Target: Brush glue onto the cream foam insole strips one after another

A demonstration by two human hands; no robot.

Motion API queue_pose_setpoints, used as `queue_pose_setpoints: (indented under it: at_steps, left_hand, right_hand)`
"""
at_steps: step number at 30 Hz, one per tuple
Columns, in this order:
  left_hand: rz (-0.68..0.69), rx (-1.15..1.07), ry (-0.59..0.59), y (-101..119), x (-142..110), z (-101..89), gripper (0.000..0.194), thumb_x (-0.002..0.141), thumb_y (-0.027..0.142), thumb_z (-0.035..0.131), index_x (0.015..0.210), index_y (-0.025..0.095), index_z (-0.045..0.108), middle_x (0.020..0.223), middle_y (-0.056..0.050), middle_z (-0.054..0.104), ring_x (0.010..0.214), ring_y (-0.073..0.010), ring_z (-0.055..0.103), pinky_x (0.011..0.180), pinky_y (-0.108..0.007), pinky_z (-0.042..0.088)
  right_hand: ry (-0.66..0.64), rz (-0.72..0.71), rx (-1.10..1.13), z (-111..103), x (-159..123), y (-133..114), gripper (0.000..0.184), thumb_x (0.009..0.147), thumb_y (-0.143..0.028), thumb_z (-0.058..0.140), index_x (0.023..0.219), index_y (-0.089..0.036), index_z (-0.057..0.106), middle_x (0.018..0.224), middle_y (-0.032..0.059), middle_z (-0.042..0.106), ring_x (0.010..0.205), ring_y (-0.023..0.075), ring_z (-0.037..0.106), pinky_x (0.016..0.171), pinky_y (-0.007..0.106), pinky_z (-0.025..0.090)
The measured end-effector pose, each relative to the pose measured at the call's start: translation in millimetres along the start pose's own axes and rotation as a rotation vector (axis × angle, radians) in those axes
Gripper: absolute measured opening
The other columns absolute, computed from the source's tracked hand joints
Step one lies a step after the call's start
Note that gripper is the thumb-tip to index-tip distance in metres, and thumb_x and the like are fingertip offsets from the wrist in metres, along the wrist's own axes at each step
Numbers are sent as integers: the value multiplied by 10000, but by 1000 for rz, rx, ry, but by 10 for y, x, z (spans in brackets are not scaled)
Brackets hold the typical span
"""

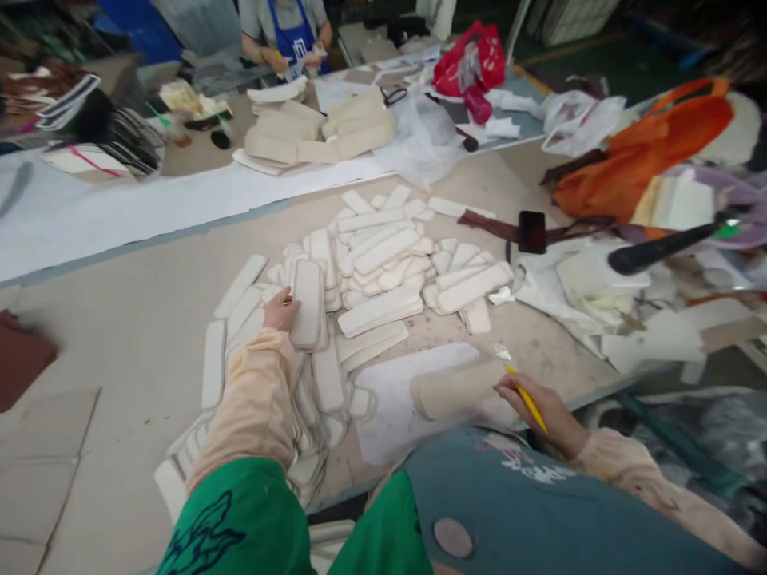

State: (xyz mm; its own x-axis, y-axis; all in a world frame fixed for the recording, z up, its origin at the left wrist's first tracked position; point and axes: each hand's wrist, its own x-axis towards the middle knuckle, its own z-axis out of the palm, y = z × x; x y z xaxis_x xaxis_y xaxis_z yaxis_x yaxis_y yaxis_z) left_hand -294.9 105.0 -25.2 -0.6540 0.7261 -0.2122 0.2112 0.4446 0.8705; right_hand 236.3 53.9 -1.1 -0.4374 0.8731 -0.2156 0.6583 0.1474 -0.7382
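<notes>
My left hand (280,310) reaches forward and grips the edge of a cream rounded strip piece (307,303) that lies on top of a pile of the same pieces (383,263) in the middle of the table. My right hand (539,409) is closed round a yellow brush handle (527,399) near the table's front edge; its tip rests by a tan oblong piece (456,388) lying on a white sheet (389,403). More strips lie in rows under my left forearm (327,375).
A person in a blue apron (288,36) works at the far side beside stacked cream pieces (323,128). An orange bag (647,152), a red bag (470,60), white scraps (599,295) and a black tool (659,249) crowd the right. Brown sheet (21,355) at left.
</notes>
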Motion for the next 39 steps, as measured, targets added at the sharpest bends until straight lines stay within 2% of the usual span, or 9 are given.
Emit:
queue_pose_setpoints:
  at_steps: [4, 9, 12, 15, 20, 22, 27, 32, 39]
  left_hand:
    - [314, 366, 68, -94, -251, 223, 379, 726, 334, 650, 1001, 90, 557, 1077, -138, 552, 1131, -333, 436, 958, -455, 353]
    - [718, 449, -266, -260, -1655, 911, 579, 761, 463, 604, 1228, 149, 469, 1223, -157, 484, 1175, -277, 433, 1000, -457, 353]
    - [726, 441, -495, -382, -2485, 1319, 817, 664, 534, 676, 1323, 161, 372, 1286, -176, 435, 1207, -302, 405, 999, -487, 362]
    - [618, 379, -499, -392, -2940, 1568, 832, 622, 491, 724, 1308, 150, 399, 1290, -187, 431, 1209, -323, 399, 988, -513, 364]
    - [236, 164, -609, -214, -3154, 1734, 318, 835, 398, 506, 1007, 151, 608, 821, -61, 621, 736, -173, 594, 704, -339, 505]
    - [261, 183, -625, -185, -3181, 1750, 293, 828, 391, 515, 959, 154, 626, 805, -56, 617, 738, -172, 590, 714, -333, 499]
    - [462, 514, -303, -349, -3179, 1727, 771, 622, 401, 734, 1285, 158, 426, 1229, -154, 467, 1138, -303, 438, 957, -467, 375]
    - [463, 670, -387, -572, -3138, 1744, 993, 546, 445, 773, 1365, 159, 289, 1342, -162, 373, 1217, -317, 370, 998, -469, 331]
    - [514, 729, -467, -625, -3045, 1793, 982, 602, 455, 732, 1391, 154, 232, 1422, -157, 318, 1312, -313, 265, 1052, -469, 261]
  right_hand:
    - [-58, 90, 137, -20, -184, 161, 237, 841, -426, 486, 966, -238, 560, 774, 14, 636, 674, 171, 591, 682, 314, 464]
    - [9, 186, 602, 58, -210, 298, 323, 897, -473, 361, 1050, -222, 496, 573, -25, 512, 523, 141, 481, 528, 278, 406]
    - [38, 192, 854, 63, -149, 279, 379, 905, -512, 288, 1016, -214, 496, 511, -43, 427, 459, 130, 412, 466, 267, 355]
    - [-6, 147, 914, -5, -105, 204, 443, 905, -527, 259, 1077, -198, 502, 468, -59, 361, 414, 118, 345, 429, 256, 316]
    - [7, 53, 662, -163, -112, 52, 338, 911, -467, 343, 1075, -220, 504, 451, -72, 377, 399, 102, 342, 408, 229, 288]
    - [-21, -24, 461, -217, -133, 16, 247, 885, -431, 435, 940, -222, 555, 497, -53, 450, 447, 100, 424, 451, 224, 346]
    - [-145, -287, 142, -332, -214, 109, 256, 801, -381, 591, 969, -194, 642, 642, 1, 618, 587, 136, 583, 594, 242, 460]
    - [-85, -310, 70, -402, -319, 352, 283, 863, -325, 499, 1072, -209, 652, 1024, 58, 693, 933, 195, 650, 819, 278, 505]
    - [3, -512, -98, -401, -383, 540, 168, 825, -252, 577, 951, -227, 687, 913, 39, 721, 825, 180, 674, 779, 292, 531]
